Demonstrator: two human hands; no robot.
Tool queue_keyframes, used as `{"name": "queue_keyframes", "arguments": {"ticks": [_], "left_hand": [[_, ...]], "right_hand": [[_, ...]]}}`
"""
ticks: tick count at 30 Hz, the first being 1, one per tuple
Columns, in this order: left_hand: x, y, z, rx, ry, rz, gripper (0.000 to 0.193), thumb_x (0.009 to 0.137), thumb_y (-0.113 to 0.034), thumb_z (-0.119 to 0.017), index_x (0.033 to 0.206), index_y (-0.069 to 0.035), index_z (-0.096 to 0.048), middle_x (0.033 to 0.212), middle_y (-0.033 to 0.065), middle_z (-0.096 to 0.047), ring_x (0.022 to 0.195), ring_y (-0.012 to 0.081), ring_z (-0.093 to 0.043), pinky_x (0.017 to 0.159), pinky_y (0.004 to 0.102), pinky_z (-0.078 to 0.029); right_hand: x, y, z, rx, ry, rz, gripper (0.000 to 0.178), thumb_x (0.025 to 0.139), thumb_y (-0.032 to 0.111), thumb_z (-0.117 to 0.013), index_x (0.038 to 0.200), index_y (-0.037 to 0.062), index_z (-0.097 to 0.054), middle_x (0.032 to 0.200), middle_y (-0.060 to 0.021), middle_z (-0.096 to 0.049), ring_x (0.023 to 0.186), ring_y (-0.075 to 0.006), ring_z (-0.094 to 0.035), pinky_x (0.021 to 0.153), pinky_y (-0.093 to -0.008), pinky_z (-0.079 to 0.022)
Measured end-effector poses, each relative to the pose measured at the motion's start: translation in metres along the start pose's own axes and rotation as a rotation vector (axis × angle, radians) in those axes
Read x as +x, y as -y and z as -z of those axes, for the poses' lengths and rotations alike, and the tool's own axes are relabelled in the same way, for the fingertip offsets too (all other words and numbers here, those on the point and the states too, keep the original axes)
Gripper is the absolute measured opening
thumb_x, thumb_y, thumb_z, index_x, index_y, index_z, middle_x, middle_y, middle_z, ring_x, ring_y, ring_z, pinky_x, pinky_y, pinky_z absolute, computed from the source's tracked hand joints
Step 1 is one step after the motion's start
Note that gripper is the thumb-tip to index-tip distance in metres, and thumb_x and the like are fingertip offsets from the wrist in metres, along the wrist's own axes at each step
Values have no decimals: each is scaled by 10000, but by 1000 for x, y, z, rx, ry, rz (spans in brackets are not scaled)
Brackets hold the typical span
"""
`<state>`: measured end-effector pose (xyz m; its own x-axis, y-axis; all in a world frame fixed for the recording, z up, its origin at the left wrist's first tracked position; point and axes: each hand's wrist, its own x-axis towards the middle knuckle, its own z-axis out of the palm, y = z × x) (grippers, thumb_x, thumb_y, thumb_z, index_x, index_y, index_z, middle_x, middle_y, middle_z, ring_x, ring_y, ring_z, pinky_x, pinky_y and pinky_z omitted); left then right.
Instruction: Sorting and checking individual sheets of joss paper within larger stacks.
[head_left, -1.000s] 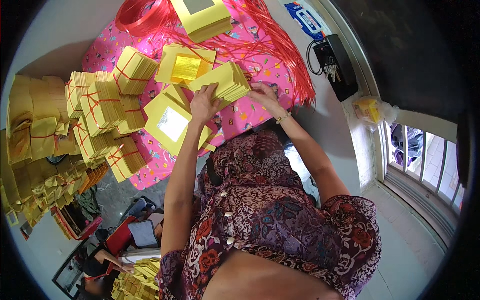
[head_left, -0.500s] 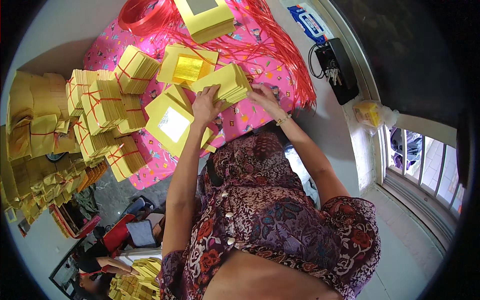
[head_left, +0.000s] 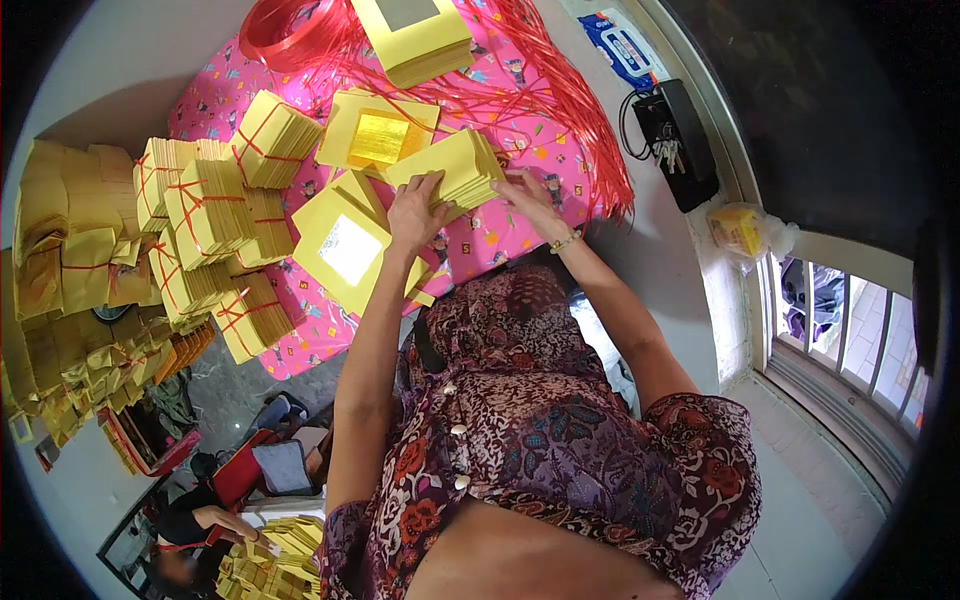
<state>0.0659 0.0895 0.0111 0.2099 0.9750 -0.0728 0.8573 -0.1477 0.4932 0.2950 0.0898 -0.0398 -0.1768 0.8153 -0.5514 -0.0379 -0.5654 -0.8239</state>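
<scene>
A stack of yellow paper [head_left: 452, 165] lies slanted on the pink patterned tablecloth, its layers slightly fanned at the right end. My left hand [head_left: 415, 210] grips its near left edge, fingers bent over the top. At the right end, the fingers of my right hand [head_left: 528, 200] close on the stack's corner; a bracelet sits on that wrist. Just left lies a yellow stack with a white printed square [head_left: 349, 250], partly behind my left forearm. Beyond my hands is a yellow stack bearing a gold foil square [head_left: 378, 138].
Bundles tied with red strips [head_left: 212, 212] are piled at the table's left. Red plastic strips [head_left: 590, 150] trail along the far and right sides, beside a red coil [head_left: 290, 35]. A taller yellow stack [head_left: 425, 50] stands at the back. Another person's arm [head_left: 225, 520] shows lower left.
My hands stay on the stack with only a slight shift of the fingers. The other person's hand at lower left has moved a little.
</scene>
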Motion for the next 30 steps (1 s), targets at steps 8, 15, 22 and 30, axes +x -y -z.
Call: {"name": "queue_keyframes", "arguments": {"ticks": [8,15,22,30], "left_hand": [[1,-1,1,-4,12,6,572,729,-213,-726,1261,-138,-531,1144,104,-582,985,339,-559,872,416,-474],[12,23,12,-71,42,-22,540,776,-198,-672,1282,-116,-503,1155,145,-576,1019,369,-547,909,440,-448],[18,36,17,-176,89,-15,528,810,-173,-628,1304,-67,-475,1180,216,-567,1118,378,-526,969,435,-407],[16,34,13,-184,73,-31,542,800,-194,-633,1310,-113,-469,1226,181,-544,1111,391,-509,968,451,-402]], "right_hand": [[4,10,0,137,-29,-100,597,859,414,-621,1273,36,-417,1165,-127,-557,1062,-228,-559,918,-378,-454],[6,34,4,323,62,-171,323,965,233,-467,1176,-3,-528,1050,-121,-610,947,-207,-621,859,-333,-520],[3,46,-2,365,148,-120,305,956,174,-508,1196,-14,-514,1042,-97,-623,906,-180,-639,814,-321,-550],[0,45,-6,117,121,-15,300,919,168,-583,1169,6,-548,1005,-56,-632,880,-136,-629,819,-285,-530]]}}
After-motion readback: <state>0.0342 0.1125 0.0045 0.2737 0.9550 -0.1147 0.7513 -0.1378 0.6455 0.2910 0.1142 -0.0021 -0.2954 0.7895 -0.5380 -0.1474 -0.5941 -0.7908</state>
